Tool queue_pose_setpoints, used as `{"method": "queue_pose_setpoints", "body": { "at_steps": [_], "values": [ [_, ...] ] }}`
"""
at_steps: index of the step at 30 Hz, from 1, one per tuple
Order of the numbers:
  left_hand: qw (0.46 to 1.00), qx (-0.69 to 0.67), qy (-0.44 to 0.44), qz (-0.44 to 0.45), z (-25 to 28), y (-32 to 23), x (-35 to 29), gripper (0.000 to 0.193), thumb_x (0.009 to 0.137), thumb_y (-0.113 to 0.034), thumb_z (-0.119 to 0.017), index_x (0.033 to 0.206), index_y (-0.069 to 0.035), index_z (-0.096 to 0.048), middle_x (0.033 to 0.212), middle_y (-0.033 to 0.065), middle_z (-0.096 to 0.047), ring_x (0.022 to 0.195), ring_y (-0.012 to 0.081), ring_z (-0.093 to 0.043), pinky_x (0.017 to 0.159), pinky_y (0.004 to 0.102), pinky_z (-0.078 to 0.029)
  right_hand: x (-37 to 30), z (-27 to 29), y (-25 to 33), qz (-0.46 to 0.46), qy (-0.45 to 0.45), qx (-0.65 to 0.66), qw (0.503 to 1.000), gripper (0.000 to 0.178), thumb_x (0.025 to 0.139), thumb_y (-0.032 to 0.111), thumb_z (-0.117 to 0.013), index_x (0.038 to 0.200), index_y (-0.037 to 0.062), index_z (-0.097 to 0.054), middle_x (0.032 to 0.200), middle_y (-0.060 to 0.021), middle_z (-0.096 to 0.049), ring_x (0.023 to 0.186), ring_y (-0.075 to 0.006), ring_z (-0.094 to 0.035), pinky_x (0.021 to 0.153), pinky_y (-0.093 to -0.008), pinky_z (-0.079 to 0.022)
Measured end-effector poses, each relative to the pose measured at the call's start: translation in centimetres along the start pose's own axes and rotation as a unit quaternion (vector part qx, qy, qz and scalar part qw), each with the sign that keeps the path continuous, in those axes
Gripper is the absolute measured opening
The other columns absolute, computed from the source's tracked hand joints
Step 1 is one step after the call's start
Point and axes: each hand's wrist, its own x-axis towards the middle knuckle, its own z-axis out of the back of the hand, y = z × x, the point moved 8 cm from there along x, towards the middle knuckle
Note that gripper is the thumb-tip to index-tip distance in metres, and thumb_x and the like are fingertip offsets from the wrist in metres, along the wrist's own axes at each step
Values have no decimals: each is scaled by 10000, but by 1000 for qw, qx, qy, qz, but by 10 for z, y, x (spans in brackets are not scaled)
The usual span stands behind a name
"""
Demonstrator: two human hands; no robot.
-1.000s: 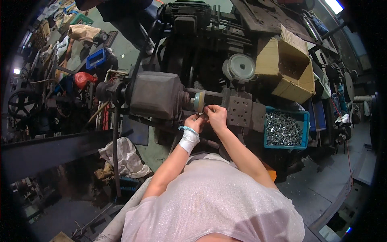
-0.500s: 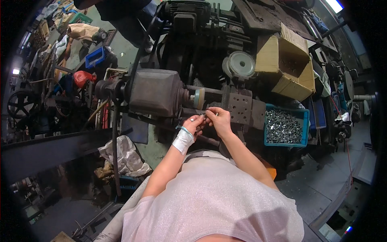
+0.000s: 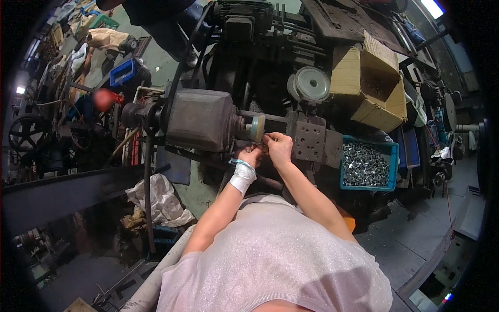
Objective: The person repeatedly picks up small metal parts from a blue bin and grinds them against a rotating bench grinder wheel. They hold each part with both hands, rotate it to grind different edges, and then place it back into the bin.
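Observation:
Both hands meet just below a small pale-rimmed wheel point(image 3: 258, 129) on the spindle of a dark machine. My left hand point(image 3: 250, 155), with a white wrap and a light blue band at the wrist, is closed, its fingers curled in close to my right hand. My right hand point(image 3: 279, 149) pinches at the lower right edge of the wheel, thumb and forefinger together. What sits between the fingers is too small and hidden to make out. To the right, a teal crate point(image 3: 344, 179) holds many small shiny metal parts point(image 3: 365, 164).
The machine's boxy housing point(image 3: 200, 119) lies left of the wheel, a drilled metal block point(image 3: 310, 139) to its right. Behind stand a round pulley point(image 3: 313, 83) and an open cardboard box point(image 3: 345, 78). A person's dark-clothed legs point(image 3: 171, 31) show at the far left.
Both hands have moved slightly up toward the wheel. The small metal piece seen at my left fingers is now hidden. A red thing in the left background has shifted.

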Motion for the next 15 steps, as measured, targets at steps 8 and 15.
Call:
{"method": "queue_pose_setpoints", "body": {
  "at_steps": [8,15],
  "values": [
    [996,-55,71,23,-11,4,-18,158,816,-221,-558,813,-63,-565,607,-18,-500,462,68,-414,395,199,-306,-22,11,3,-32,5,104,994,121,739,67,-607,797,-37,-630,577,-48,-578,472,-82,-500,428,-227,-391],
    [994,5,87,67,-2,-10,-69,177,793,-233,-593,830,-60,-576,653,4,-528,521,82,-467,397,209,-331,-51,21,31,-83,112,249,958,132,768,61,-574,851,-40,-589,664,-61,-556,494,-109,-494,422,-221,-373]
  ]
}}
